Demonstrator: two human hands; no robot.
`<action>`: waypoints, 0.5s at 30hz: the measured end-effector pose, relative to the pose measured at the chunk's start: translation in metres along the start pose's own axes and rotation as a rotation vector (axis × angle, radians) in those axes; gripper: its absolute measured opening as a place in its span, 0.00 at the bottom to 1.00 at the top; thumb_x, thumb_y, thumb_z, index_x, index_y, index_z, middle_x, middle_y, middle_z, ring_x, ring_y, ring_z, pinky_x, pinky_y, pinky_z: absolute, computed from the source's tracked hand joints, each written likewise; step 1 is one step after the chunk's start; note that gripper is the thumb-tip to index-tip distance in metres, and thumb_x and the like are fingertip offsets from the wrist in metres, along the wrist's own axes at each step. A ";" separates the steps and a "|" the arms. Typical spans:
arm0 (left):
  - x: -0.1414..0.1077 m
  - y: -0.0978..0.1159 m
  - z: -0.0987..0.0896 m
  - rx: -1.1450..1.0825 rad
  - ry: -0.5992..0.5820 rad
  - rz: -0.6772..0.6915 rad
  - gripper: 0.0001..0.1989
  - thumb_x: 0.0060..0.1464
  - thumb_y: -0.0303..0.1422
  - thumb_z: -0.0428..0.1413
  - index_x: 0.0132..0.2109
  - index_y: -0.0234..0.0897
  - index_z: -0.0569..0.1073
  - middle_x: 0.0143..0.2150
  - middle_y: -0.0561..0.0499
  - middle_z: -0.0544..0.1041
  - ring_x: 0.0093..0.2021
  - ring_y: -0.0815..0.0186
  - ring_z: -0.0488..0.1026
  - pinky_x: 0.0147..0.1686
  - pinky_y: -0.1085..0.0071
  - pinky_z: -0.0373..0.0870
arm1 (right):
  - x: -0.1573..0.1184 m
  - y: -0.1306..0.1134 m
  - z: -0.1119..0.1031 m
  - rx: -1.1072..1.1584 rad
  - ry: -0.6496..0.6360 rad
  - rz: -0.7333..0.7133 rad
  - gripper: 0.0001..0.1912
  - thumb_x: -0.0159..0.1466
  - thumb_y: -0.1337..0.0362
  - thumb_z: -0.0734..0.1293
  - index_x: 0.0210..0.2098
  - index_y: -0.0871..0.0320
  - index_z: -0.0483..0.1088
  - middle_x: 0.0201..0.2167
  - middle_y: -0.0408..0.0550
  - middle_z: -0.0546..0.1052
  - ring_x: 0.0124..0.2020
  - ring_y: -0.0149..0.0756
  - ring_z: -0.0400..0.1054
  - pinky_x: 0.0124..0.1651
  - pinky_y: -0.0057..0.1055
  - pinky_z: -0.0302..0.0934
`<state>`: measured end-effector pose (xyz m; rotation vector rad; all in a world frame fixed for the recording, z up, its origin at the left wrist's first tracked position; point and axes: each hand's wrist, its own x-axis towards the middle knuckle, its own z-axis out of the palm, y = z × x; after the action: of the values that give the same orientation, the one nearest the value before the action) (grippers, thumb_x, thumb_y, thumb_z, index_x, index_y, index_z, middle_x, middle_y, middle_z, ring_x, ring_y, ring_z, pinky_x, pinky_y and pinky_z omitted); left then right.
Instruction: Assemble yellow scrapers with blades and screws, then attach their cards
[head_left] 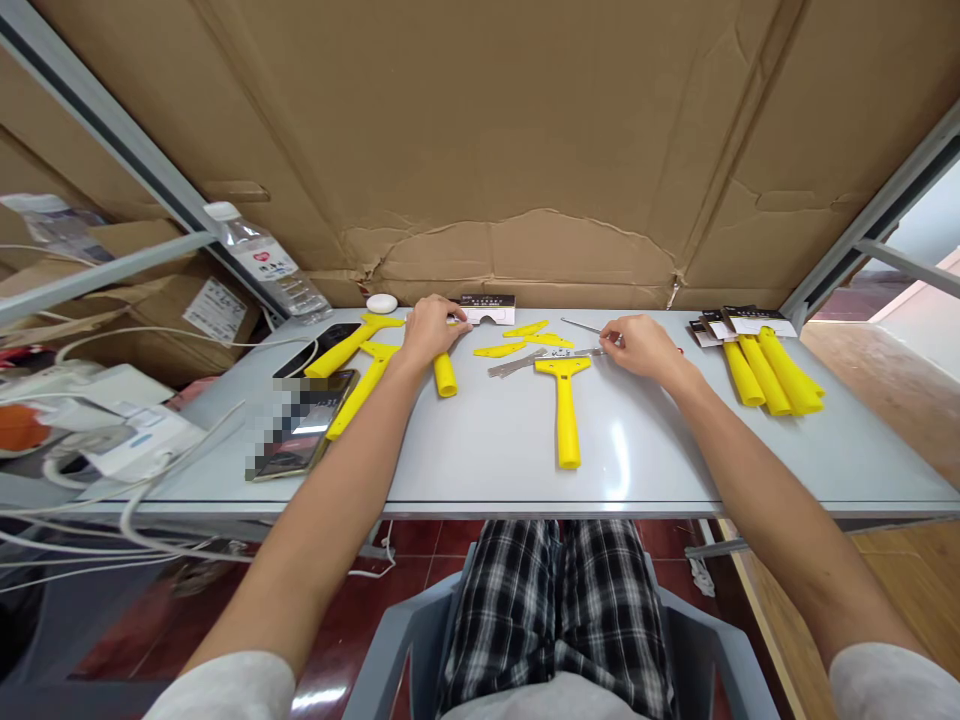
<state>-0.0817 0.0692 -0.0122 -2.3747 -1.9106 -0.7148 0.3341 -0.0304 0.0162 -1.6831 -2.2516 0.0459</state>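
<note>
My left hand (429,330) is closed over the head of a yellow scraper (445,377), whose handle points toward me. Beside it lie two more yellow scrapers, a near one (360,395) and a far one (345,345). My right hand (637,343) grips a screwdriver (581,325), its thin metal shaft pointing left. In the middle a yellow scraper with a blade strip along its head (562,410) lies flat. Metal blades (516,364) and several loose yellow cover pieces (499,350) lie between my hands.
Scrapers with header cards (772,375) are piled at the right. A printed card (489,308) lies at the back. Phones (304,425), a white round lid (382,303), a water bottle (266,262) and cables (150,450) crowd the left. Cardboard (525,150) walls the back.
</note>
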 end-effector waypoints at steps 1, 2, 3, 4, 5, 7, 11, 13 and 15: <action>0.000 0.002 0.000 0.019 0.015 0.007 0.11 0.61 0.43 0.64 0.45 0.44 0.86 0.61 0.42 0.82 0.63 0.44 0.75 0.62 0.48 0.69 | 0.000 0.000 0.000 0.000 0.000 -0.002 0.14 0.73 0.61 0.66 0.48 0.55 0.84 0.47 0.52 0.87 0.46 0.46 0.79 0.41 0.36 0.61; -0.001 0.004 0.000 0.031 0.029 0.007 0.09 0.61 0.42 0.65 0.43 0.44 0.86 0.60 0.42 0.83 0.63 0.43 0.75 0.62 0.47 0.68 | 0.000 0.000 0.000 0.001 0.001 -0.003 0.14 0.73 0.61 0.66 0.48 0.55 0.84 0.47 0.52 0.87 0.46 0.46 0.79 0.41 0.36 0.61; -0.001 0.005 -0.001 0.041 0.034 0.001 0.09 0.61 0.42 0.65 0.41 0.44 0.85 0.58 0.42 0.84 0.62 0.42 0.75 0.61 0.46 0.67 | 0.000 0.000 0.000 0.001 0.003 -0.005 0.14 0.73 0.61 0.66 0.48 0.55 0.84 0.46 0.52 0.87 0.45 0.46 0.79 0.41 0.36 0.61; -0.001 0.007 -0.001 0.052 0.027 -0.002 0.09 0.61 0.42 0.65 0.41 0.44 0.85 0.56 0.42 0.85 0.61 0.41 0.75 0.60 0.45 0.67 | 0.000 0.000 0.001 0.001 0.004 -0.007 0.14 0.73 0.61 0.66 0.48 0.54 0.84 0.46 0.52 0.87 0.45 0.45 0.79 0.41 0.36 0.61; -0.001 0.009 -0.002 0.063 0.022 -0.007 0.09 0.62 0.42 0.64 0.41 0.43 0.85 0.53 0.41 0.86 0.60 0.40 0.76 0.60 0.44 0.66 | 0.000 0.000 0.001 0.001 0.006 -0.009 0.14 0.73 0.61 0.66 0.48 0.54 0.84 0.46 0.52 0.87 0.45 0.45 0.78 0.41 0.36 0.61; -0.001 0.012 -0.002 0.081 0.025 -0.014 0.09 0.63 0.42 0.64 0.41 0.43 0.85 0.50 0.40 0.86 0.59 0.39 0.76 0.60 0.43 0.65 | 0.000 -0.001 0.001 -0.001 0.009 -0.012 0.14 0.73 0.61 0.66 0.48 0.55 0.84 0.46 0.52 0.87 0.45 0.45 0.78 0.40 0.36 0.61; -0.001 0.017 -0.003 0.061 0.064 0.007 0.07 0.64 0.40 0.62 0.42 0.43 0.83 0.51 0.42 0.86 0.61 0.41 0.76 0.64 0.43 0.62 | 0.000 -0.001 0.001 -0.006 0.004 -0.024 0.14 0.73 0.61 0.65 0.48 0.55 0.84 0.46 0.52 0.87 0.46 0.45 0.79 0.41 0.36 0.61; -0.002 0.019 -0.004 -0.006 0.085 0.011 0.06 0.64 0.38 0.62 0.44 0.43 0.81 0.50 0.44 0.87 0.59 0.45 0.78 0.64 0.45 0.64 | 0.000 -0.002 0.001 -0.007 0.002 -0.030 0.14 0.73 0.61 0.65 0.48 0.55 0.84 0.46 0.53 0.87 0.46 0.46 0.79 0.41 0.36 0.62; -0.002 0.022 -0.006 -0.129 0.108 0.021 0.06 0.63 0.36 0.63 0.46 0.43 0.79 0.48 0.47 0.87 0.55 0.50 0.80 0.63 0.50 0.68 | 0.000 -0.002 0.000 -0.002 0.004 -0.031 0.14 0.73 0.61 0.66 0.48 0.55 0.84 0.45 0.52 0.87 0.46 0.46 0.79 0.42 0.36 0.62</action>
<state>-0.0632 0.0597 -0.0019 -2.3698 -1.8474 -0.9715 0.3319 -0.0309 0.0163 -1.6468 -2.2749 0.0328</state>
